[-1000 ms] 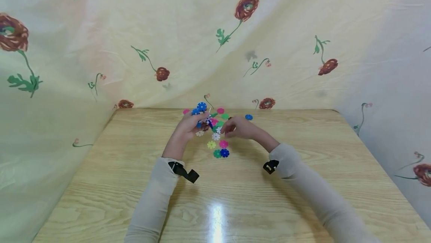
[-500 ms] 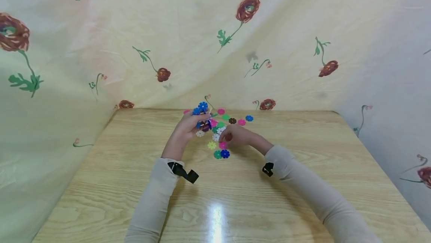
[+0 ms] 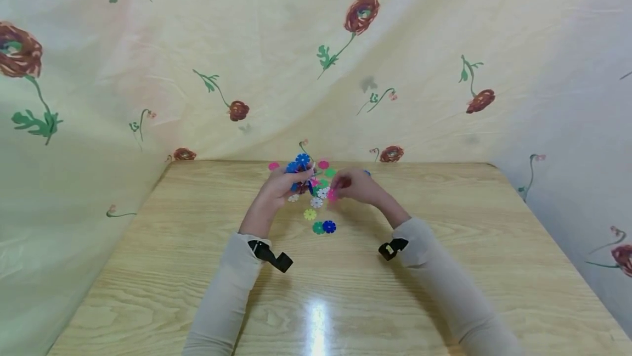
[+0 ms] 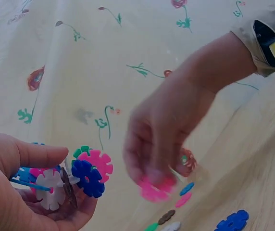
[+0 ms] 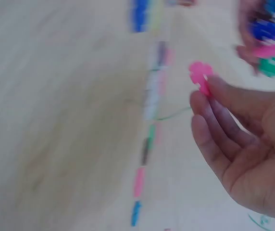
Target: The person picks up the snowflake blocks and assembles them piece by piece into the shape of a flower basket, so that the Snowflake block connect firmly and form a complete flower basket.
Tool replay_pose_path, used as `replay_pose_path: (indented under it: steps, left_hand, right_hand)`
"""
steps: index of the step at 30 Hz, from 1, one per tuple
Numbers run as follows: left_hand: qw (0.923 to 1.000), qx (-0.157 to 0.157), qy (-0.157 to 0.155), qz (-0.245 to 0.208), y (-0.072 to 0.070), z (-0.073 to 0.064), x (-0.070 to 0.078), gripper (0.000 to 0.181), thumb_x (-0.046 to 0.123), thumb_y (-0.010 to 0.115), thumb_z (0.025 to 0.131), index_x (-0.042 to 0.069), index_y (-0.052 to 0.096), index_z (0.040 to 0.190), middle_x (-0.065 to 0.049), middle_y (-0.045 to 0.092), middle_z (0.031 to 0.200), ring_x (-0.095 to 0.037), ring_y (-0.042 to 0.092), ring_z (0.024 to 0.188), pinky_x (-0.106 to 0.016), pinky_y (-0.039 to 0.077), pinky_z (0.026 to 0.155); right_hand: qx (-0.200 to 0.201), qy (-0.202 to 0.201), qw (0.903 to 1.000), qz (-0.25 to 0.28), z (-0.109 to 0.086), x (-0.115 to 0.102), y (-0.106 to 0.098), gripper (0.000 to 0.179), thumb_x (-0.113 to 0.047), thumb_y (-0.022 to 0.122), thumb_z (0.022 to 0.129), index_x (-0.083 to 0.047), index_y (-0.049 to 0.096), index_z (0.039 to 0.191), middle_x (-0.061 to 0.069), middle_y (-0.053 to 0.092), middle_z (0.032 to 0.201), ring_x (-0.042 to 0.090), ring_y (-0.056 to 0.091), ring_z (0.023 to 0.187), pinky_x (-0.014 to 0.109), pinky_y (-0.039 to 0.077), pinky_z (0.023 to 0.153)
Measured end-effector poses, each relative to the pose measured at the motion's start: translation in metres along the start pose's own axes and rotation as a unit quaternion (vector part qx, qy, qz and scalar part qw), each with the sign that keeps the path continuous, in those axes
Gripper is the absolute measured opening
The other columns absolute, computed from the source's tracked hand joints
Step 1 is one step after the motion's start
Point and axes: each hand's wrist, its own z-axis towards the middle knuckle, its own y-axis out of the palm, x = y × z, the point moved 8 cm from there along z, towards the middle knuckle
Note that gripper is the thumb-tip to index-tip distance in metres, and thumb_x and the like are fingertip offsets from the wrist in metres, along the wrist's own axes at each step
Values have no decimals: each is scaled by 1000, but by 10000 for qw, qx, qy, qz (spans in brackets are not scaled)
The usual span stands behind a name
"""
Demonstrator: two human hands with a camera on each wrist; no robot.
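My left hand [image 3: 274,187] grips a cluster of interlocking snowflake discs [image 4: 87,178] joined at angles to each other. Blue, white, pink, brown and green pieces show in it, some partly hidden by the thumb and fingers in the left wrist view. To the right of the cluster, my right hand [image 3: 362,187] pinches a single pink snowflake disc [image 5: 201,74] between thumb and fingertips. This disc is raised over the table, apart from the cluster.
Loose discs lie on the wooden table [image 3: 197,301] below and around the hands. Among them are a yellow disc [image 3: 310,214], a green disc [image 3: 318,228] overlapping a dark blue disc [image 3: 329,227], and a white disc [image 3: 316,202]. A flowered cloth [image 3: 286,60] hangs behind the table.
The right hand has picked up the pink disc from beside the yellow one and moved up and back with it. The left hand has shifted slightly, still gripping the cluster.
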Motion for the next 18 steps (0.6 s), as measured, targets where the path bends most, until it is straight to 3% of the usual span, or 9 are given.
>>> replay_pose_path:
  steps: [3,7,11,18]
  left_hand:
    - [9998,37,17,185,1,0,-1,38,12,71,96,-1,64,131,-4,66,108,-15,59,89,-31,49,83]
    - [9997,97,73,231,5,-1,0,33,10,73,94,-3,66,124,-1,66,94,-13,60,81,-25,52,73]
    - [9994,93,149,306,9,-1,0,23,10,74,93,-2,67,112,0,65,88,-14,58,78,-25,51,70]
    - [9990,6,113,429,14,-2,-3,14,13,74,94,4,68,103,2,64,90,-15,58,85,-34,48,86]
  right_hand:
    - [826,-19,9944,653,-5,-11,-21,14,-4,71,94,0,73,107,17,73,97,26,69,84,38,60,74]
    - [1628,-405,9782,1222,-12,-30,-42,18,-10,72,95,-1,74,111,19,73,101,34,69,88,29,60,72]
    - [1917,-730,9681,1439,-17,-43,-46,19,-12,73,95,-2,75,110,19,73,103,31,69,86,25,59,71]
    - [2130,-889,9633,1369,-20,-48,-41,18,-8,71,95,2,75,110,22,74,105,4,68,73,20,57,65]
